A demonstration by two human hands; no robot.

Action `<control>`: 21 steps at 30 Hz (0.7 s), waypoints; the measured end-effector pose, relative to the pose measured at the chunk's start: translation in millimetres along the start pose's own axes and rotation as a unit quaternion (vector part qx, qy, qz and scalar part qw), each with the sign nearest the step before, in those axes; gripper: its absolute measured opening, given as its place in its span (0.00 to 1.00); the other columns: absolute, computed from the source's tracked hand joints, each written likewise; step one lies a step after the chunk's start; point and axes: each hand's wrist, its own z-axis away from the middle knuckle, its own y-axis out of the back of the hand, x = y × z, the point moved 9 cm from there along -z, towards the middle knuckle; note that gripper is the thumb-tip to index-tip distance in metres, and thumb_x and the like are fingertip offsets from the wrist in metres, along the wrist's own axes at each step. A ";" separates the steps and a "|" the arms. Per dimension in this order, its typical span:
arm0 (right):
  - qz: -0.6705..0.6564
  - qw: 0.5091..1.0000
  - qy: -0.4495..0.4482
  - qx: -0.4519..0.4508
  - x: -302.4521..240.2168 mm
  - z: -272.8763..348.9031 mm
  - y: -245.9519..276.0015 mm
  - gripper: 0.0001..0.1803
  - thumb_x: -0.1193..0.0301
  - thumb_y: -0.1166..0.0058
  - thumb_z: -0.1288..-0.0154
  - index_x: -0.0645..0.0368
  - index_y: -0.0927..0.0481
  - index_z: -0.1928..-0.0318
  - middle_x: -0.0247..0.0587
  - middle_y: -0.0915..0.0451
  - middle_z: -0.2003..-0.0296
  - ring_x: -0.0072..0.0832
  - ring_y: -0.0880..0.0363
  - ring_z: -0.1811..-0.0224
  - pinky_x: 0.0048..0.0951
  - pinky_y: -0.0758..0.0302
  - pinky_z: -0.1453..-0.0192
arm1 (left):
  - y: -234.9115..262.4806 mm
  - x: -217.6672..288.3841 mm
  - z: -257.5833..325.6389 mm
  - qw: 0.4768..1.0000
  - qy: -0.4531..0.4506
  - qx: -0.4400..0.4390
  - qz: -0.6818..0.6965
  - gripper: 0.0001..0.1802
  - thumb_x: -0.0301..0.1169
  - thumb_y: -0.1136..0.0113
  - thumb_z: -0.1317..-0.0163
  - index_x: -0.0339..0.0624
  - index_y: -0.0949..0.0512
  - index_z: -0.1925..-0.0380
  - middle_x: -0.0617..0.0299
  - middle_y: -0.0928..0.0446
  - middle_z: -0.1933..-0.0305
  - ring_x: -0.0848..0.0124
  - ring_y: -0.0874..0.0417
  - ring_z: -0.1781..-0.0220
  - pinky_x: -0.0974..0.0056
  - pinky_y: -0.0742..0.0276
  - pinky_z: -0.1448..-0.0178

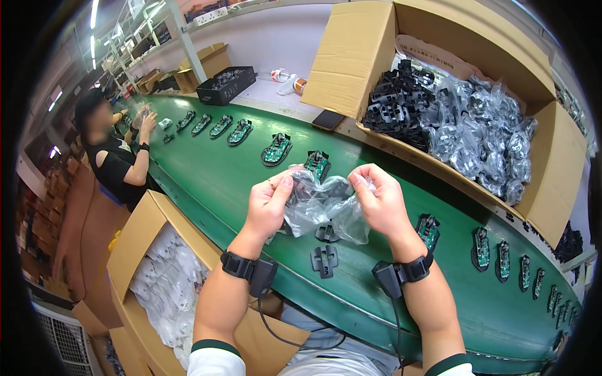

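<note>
Between both hands a clear plastic bag (308,216) is stretched over the green belt, with dark parts showing through it. My left hand (267,202) pinches the bag's left edge between thumb and fingers. Its right edge is gripped by my right hand (380,199). Just beyond the bag lies a black part with a green circuit board (317,164), its near end covered by the bag. On the belt below the bag is a loose black plastic bracket (324,261). A second black bracket (327,233) is partly hidden under the bag.
Similar board assemblies line the green conveyor belt (351,294) left and right. A large carton (351,53) of bagged black parts stands beyond the belt. Nearer left, another carton (135,241) holds white bags. A co-worker (125,166) works farther up the belt. A phone (327,120) lies by the carton.
</note>
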 end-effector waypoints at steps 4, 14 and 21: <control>0.036 0.999 -0.013 -0.034 -13.5 1.7 -1.7 0.13 0.66 0.41 0.28 0.64 0.18 0.55 0.44 0.15 0.67 0.28 0.18 0.66 0.31 0.23 0.59 | 0.9 7.4 0.5 0.994 -0.062 -0.001 -0.091 0.19 0.31 0.47 0.23 0.29 0.22 0.40 0.56 0.17 0.43 0.76 0.19 0.46 0.68 0.24 0.39; 0.047 0.991 -0.025 -0.120 -23.7 -9.6 -21.4 0.12 0.65 0.35 0.36 0.61 0.12 0.60 0.46 0.12 0.69 0.29 0.14 0.67 0.32 0.20 0.57 | 18.8 10.3 -5.1 0.990 -0.056 0.058 0.118 0.20 0.35 0.50 0.21 0.32 0.23 0.39 0.58 0.15 0.52 0.74 0.15 0.54 0.68 0.20 0.44; 0.121 0.990 0.076 -0.024 -34.5 -11.1 -0.2 0.08 0.71 0.35 0.37 0.61 0.12 0.61 0.45 0.15 0.69 0.34 0.15 0.67 0.30 0.21 0.59 | 11.5 25.2 2.7 0.981 -0.125 0.046 -0.142 0.12 0.27 0.41 0.28 0.32 0.16 0.49 0.59 0.15 0.53 0.75 0.17 0.53 0.68 0.22 0.46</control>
